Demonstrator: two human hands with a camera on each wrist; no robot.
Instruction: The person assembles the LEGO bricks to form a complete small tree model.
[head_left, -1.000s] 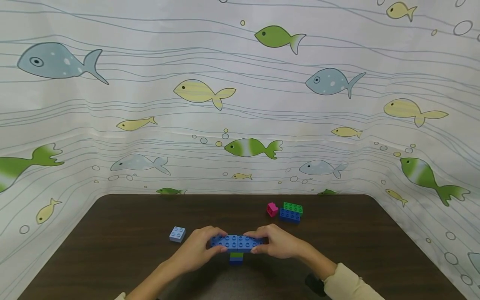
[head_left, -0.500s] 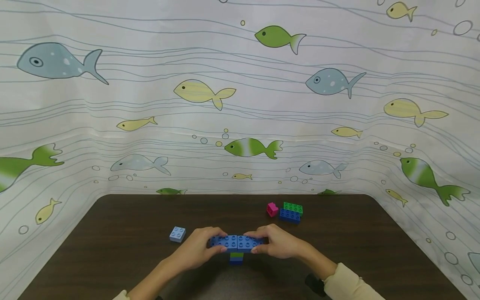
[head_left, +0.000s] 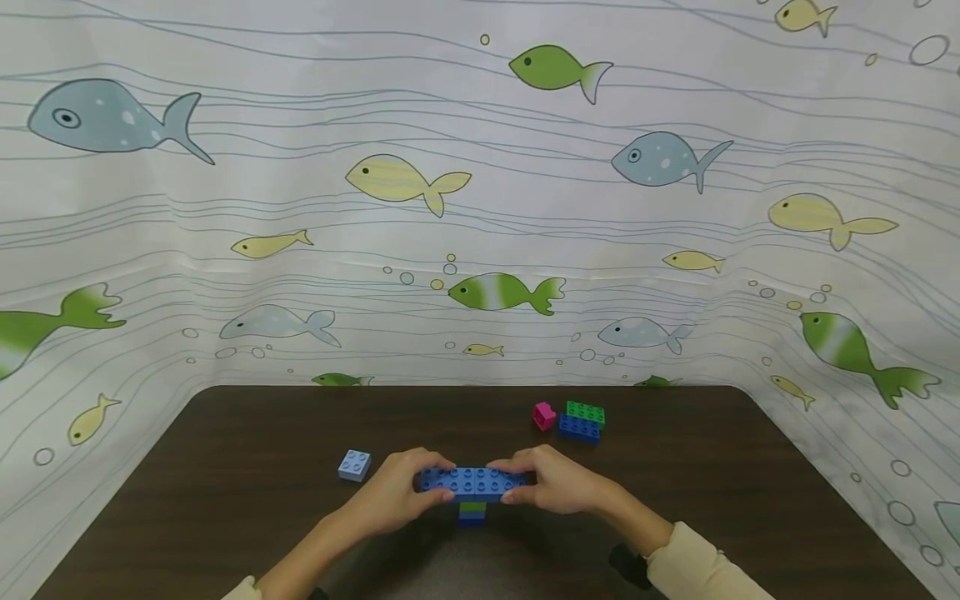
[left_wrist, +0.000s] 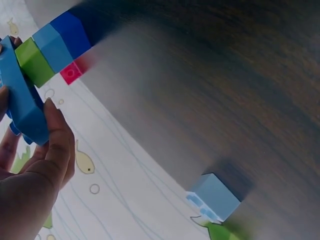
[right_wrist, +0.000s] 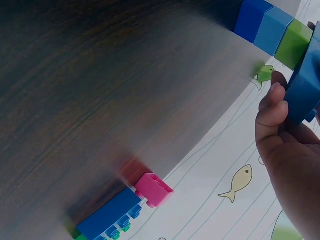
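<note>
Pinching two blue bricks (head_left: 476,483) in left hand (head_left: 393,492) and right hand (head_left: 558,481); half-hiding, in head view, outer ends and green-and-blue stack (head_left: 472,514) below.

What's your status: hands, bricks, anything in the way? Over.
Left hand, right hand: each gripping one end of blue brick row. Row sits atop green-topped stack. Loose light-blue brick off left, clear of hands.

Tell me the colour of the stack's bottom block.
The bottom block is dark blue, clearest in the left wrist view.
</note>
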